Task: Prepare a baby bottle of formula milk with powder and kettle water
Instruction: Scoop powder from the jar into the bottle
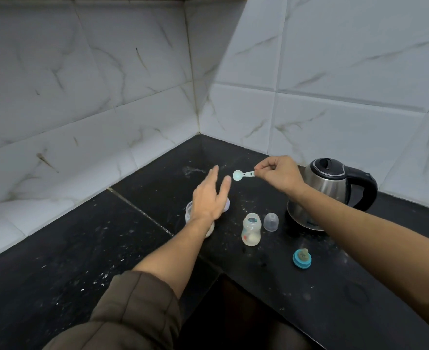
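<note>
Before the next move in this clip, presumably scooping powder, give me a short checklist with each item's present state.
1. Scoop gripped by right hand: ok.
2. Scoop bowl empty: cannot tell.
3. Bottle upright and uncapped: ok.
4. Powder jar open: cannot tell, left hand hides most of it.
5. Teat ring and clear cap set aside on the counter: ok.
6. Kettle lid shut, standing behind bottle: ok.

White marbled tiles (132, 72), black countertop (57, 261)
</note>
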